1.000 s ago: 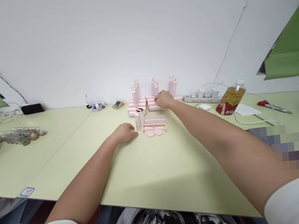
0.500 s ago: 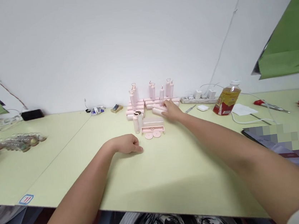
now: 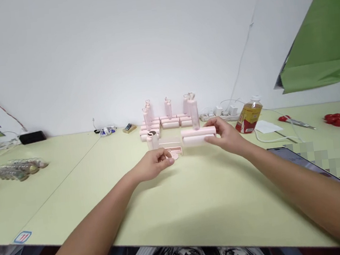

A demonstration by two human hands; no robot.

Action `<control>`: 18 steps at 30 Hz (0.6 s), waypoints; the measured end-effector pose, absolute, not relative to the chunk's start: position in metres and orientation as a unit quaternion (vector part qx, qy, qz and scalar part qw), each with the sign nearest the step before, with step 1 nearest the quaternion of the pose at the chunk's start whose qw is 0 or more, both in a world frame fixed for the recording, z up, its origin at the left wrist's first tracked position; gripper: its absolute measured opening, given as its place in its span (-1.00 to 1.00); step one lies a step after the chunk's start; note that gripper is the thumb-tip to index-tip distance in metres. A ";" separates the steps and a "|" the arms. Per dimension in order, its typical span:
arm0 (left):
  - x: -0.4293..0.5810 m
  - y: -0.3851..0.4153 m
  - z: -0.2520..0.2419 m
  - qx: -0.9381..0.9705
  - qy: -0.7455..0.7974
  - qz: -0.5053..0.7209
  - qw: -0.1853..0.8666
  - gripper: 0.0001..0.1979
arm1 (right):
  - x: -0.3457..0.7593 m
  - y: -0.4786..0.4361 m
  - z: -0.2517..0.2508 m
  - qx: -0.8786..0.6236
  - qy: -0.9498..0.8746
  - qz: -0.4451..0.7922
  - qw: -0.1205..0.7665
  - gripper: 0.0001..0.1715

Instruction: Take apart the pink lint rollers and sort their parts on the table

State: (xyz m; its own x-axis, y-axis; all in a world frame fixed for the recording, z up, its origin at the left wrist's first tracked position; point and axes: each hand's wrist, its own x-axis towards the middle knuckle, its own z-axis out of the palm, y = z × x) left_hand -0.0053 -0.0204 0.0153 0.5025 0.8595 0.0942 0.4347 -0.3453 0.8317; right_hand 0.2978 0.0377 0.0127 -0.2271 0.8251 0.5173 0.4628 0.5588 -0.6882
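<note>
At the middle of the table [image 3: 198, 210], two bare hands are in view, the right one gripping a pink roller [image 3: 198, 135].
Nearest, the left hand [image 3: 153, 164] is above the table with fingers loosely curled and a gap between thumb and forefinger; the thumb tip is just beside a pink disc [image 3: 175, 157], contact cannot be told. To its right, the right hand [image 3: 224, 135] pinches the roller's right end, thumb in front and fingers behind; the roller lies level, in front of the rows, and a pale tube [image 3: 194, 114] rises upright from its top. Behind the left hand are a pink tray [image 3: 177, 149] and a small upright cylinder [image 3: 151, 142]. Farther back, rows of similar rollers [image 3: 170, 122] line up near the white wall [image 3: 160, 42].
</note>
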 end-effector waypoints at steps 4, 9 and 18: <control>0.012 -0.031 0.014 0.759 0.344 0.327 0.446 -0.52 | 0.278 -0.017 0.004 -0.301 -0.795 0.295 0.437 -0.56; 0.027 -0.037 -0.002 0.735 0.293 0.341 0.508 -0.62 | 0.251 -0.035 -0.017 -0.283 -0.735 0.361 0.500 -0.37; 0.026 -0.034 -0.002 0.714 0.318 0.428 0.454 -0.66 | 0.236 -0.024 -0.033 -0.221 -0.622 0.628 0.411 -0.12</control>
State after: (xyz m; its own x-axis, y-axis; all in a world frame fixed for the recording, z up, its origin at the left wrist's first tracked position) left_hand 0.0257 -0.0341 -0.0021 0.4320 0.8423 0.3223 0.0646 -0.3854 0.9205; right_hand 0.2358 -0.0243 -0.0329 -0.5642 0.7918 0.2339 -0.2414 0.1127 -0.9639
